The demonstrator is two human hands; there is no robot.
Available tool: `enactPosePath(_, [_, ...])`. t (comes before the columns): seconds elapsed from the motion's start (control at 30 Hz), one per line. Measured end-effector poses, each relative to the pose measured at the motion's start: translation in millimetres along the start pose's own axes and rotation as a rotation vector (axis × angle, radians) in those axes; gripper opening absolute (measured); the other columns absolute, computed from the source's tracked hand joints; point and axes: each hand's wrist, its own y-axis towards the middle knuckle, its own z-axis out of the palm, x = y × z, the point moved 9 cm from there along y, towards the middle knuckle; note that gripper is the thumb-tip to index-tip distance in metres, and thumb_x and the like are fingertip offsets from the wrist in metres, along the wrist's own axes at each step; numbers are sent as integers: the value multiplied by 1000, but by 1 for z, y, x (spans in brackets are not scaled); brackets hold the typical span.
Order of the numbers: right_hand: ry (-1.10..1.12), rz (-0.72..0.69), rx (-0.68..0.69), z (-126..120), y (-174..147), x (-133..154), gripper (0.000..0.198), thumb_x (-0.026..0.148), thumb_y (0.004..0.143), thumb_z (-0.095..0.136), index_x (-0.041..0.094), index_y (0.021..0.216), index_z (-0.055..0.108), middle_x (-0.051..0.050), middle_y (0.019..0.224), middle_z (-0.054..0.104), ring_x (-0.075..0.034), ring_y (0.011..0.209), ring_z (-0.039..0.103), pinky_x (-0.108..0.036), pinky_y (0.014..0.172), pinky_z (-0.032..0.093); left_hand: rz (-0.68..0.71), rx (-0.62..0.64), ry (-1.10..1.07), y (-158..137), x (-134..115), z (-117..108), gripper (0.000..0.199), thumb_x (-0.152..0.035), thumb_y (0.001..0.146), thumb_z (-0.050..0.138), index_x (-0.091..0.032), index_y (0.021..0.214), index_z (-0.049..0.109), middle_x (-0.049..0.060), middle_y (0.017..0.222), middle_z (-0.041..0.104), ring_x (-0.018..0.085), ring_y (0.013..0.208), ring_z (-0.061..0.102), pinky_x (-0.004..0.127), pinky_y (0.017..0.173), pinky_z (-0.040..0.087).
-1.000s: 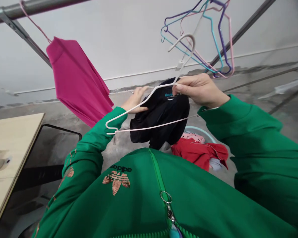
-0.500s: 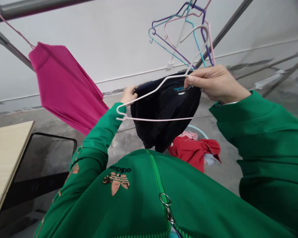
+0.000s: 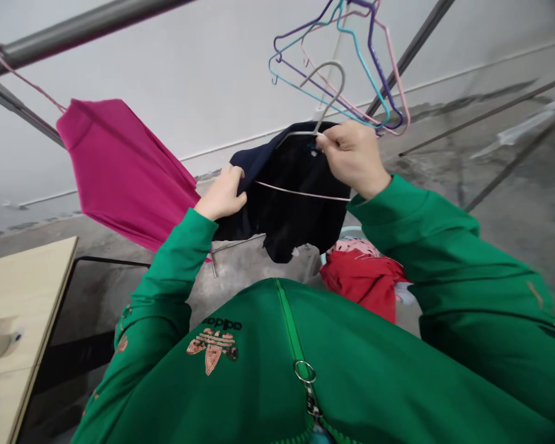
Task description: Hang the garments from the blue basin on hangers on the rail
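Note:
A dark navy shirt hangs in front of me, spread between my two hands. My left hand is closed on the shirt's left shoulder edge. At the neck, my right hand pinches a pale pink hanger just below its hook, and seems to hold the collar too. The hanger's left arm lies inside the shirt, its tip covered by the cloth. Its lower bar crosses in front of the dark inside fabric, and its right end is hidden behind my right hand and sleeve.
A magenta garment hangs from the metal rail at left. Purple, blue and pink hangers hang at upper right. Red clothing is heaped at a light blue basin on the floor. A pale wooden table stands at left.
The hanger's left arm, in front of the shirt before, is now inside it. My right hand has moved left with the hanger, and my left hand has drawn the shoulder cloth over the hanger's tip.

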Motion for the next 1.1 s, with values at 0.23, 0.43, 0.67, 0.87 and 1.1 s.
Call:
enactPosePath(0.23, [-24,-93,137,27,21,54,34,54,92,44,28,81,61,-6,85,60,-24,99,51,-40,91,42,-38,-155,-116,35,3,5,53,-47,89,53,-18,132,44,16,133,53,32,135,41,45,114,28])
enactPosePath(0.43, [-98,-137,-99,-33,-11,48,29,52,87,53,28,100,62,-9,113,57,-30,121,43,-48,101,36,28,-168,-69,51,7,-28,39,-50,93,43,-21,119,50,11,114,62,30,125,52,44,108,37])
enactPosePath(0.67, [161,-29,-76,76,-120,-4,23,39,91,44,22,92,59,-11,86,62,-25,85,58,-46,82,49,81,-94,76,63,-26,-61,32,-44,92,44,-20,112,52,9,104,62,30,114,58,46,99,44])
enactPosePath(0.87, [208,53,8,170,-89,-17,55,32,81,52,10,132,46,-18,131,54,-30,120,50,-49,102,46,49,48,214,39,-69,-73,29,-41,92,43,-20,111,51,8,102,63,29,110,59,42,96,46])
enactPosePath(1.1, [103,-104,93,118,-28,-74,46,12,78,41,17,121,57,-12,115,63,-25,112,56,-46,101,46,-241,156,479,-2,-20,-100,24,-29,92,44,-15,110,48,10,98,63,31,105,61,46,94,44])
